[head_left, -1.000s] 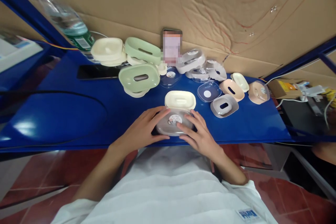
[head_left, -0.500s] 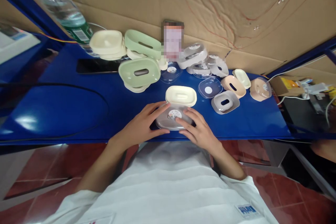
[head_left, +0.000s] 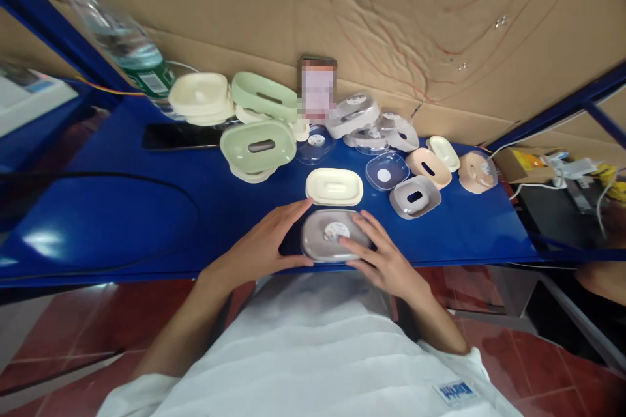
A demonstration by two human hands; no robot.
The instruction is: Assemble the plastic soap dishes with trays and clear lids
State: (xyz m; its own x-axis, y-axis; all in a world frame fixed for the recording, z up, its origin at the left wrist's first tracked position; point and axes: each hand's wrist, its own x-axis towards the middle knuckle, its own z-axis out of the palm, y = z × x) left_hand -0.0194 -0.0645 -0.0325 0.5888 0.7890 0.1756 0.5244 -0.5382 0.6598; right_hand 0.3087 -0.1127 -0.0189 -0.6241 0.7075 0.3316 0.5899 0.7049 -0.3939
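A grey soap box with a clear lid and a round sticker (head_left: 323,234) sits near the table's front edge. My right hand (head_left: 386,257) grips its right end, fingertips on the lid and thumb at the near edge. At its left end my left hand (head_left: 264,241) is open, thumb and fingers spread apart; the thumb tip is close to the box, and I cannot tell whether it touches. Just behind the box lies a cream oval dish (head_left: 334,186). A grey slotted tray (head_left: 415,197) and a clear lid (head_left: 387,171) lie to the right.
Green slotted trays (head_left: 259,143) and cream pieces (head_left: 198,98) are stacked at the back left beside a water bottle (head_left: 141,65). Grey lidded boxes (head_left: 353,114) stand against the cardboard. Peach boxes (head_left: 478,172) lie right. A black cable (head_left: 122,176) crosses the left side.
My left hand has let go of the grey soap box and opened. The box has shifted slightly right, away from the cream dish, with my right hand on it. The view has tilted up.
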